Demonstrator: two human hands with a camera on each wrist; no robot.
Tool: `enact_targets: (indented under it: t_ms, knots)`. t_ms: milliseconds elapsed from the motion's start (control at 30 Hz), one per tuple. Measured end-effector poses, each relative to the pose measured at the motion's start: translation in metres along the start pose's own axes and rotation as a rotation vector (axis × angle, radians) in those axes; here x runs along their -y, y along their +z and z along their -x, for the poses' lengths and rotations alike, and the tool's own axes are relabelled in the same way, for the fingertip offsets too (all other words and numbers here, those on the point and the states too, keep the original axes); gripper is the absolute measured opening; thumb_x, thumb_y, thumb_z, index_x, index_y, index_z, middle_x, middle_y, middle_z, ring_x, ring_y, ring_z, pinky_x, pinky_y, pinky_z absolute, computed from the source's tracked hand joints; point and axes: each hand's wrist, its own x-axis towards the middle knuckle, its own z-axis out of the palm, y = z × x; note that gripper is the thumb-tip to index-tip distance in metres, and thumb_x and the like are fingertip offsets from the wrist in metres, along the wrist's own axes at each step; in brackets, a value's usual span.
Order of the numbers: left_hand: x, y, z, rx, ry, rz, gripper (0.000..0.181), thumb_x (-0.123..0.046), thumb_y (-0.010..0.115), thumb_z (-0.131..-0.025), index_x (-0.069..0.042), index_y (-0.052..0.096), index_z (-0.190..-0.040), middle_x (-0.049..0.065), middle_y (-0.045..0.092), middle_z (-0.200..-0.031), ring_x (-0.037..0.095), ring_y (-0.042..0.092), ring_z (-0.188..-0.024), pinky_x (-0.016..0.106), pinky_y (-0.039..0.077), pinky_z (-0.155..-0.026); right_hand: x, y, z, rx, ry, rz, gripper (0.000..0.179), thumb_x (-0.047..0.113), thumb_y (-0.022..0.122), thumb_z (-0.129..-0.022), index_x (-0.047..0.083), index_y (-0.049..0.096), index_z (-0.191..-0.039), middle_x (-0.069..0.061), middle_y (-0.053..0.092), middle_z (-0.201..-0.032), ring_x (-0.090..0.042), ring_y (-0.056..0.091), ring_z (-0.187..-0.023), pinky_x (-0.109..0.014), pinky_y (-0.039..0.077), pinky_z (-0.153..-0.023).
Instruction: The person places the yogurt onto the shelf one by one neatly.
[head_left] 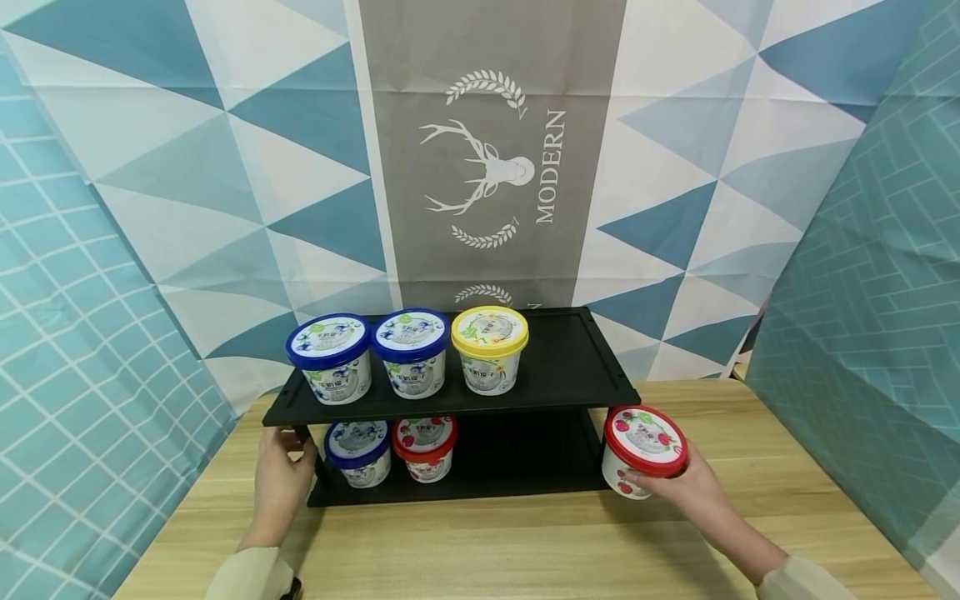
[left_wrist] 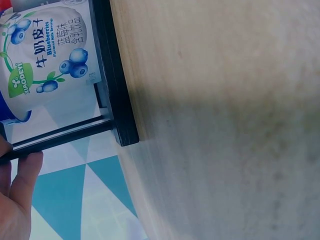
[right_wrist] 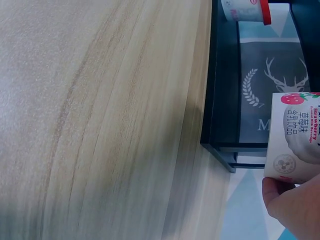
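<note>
My right hand (head_left: pixel 686 479) grips a red-lidded strawberry milk tub (head_left: pixel 643 446) at the right end of a black two-tier rack (head_left: pixel 570 358). In the right wrist view the same tub (right_wrist: pixel 295 137) is held off the table, its strawberry label showing. At the rack's other end my left hand (head_left: pixel 281 479) holds the left upright, just under the top tier. The left wrist view shows its fingers (left_wrist: pixel 27 180) on the black bar. Two blue-lidded tubs (head_left: pixel 330 358) (head_left: pixel 411 354) and a yellow-lidded one (head_left: pixel 490 350) stand on the top tier. Below are a blue-lidded tub (head_left: pixel 358 454) and a red-lidded tub (head_left: pixel 425 448).
The rack stands on a wood-grain table (head_left: pixel 465 550). Behind it hangs a patterned cloth (head_left: pixel 487 167) with a deer print. Blue tiled sheets (head_left: pixel 75 350) flank the table on both sides.
</note>
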Motion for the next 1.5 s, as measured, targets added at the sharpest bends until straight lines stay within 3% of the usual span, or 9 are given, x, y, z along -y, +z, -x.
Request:
enact_targets:
  t_ms: [200,1067,1367,1500]
  knots:
    - [-0.002,-0.001,0.001,0.014,0.008,0.011,0.038,0.004,0.055,-0.084,0.000,0.043,-0.120,0.021,0.048,-0.103,0.033,0.057,-0.087,0.013,0.041,-0.063,-0.001,0.001,-0.001,0.016,-0.021,-0.010,0.102,0.038,0.080,-0.072,0.001,0.018,-0.145,-0.023,0.035,-0.142,-0.039,0.038,-0.123,-0.046,0.051,-0.092]
    - [-0.003,-0.001,0.002,0.018,0.001,-0.002,0.039,0.005,0.056,-0.084,-0.001,0.043,-0.121,0.019,0.049,-0.103,0.032,0.057,-0.085,0.032,0.049,-0.067,0.007,0.018,0.001,0.020,-0.057,-0.063,0.101,0.034,0.084,-0.067,0.006,0.023,-0.144,-0.020,0.039,-0.140,-0.036,0.041,-0.122,-0.041,0.054,-0.088]
    - [-0.002,-0.001,0.002,0.006,0.001,-0.004,0.038,0.005,0.056,-0.083,-0.001,0.044,-0.119,0.018,0.050,-0.101,0.030,0.057,-0.084,0.019,0.045,-0.063,0.011,0.029,0.001,0.028,-0.074,-0.099,0.098,0.032,0.084,-0.067,0.007,0.027,-0.142,-0.018,0.042,-0.139,-0.034,0.043,-0.120,-0.040,0.054,-0.088]
    - [-0.002,-0.001,0.001,0.007,0.003,-0.008,0.038,0.005,0.056,-0.084,-0.001,0.044,-0.119,0.019,0.050,-0.101,0.030,0.057,-0.085,0.026,0.048,-0.066,0.013,0.033,-0.001,0.025,-0.082,-0.100,0.097,0.033,0.084,-0.066,0.007,0.028,-0.141,-0.017,0.043,-0.138,-0.033,0.044,-0.120,-0.040,0.054,-0.089]
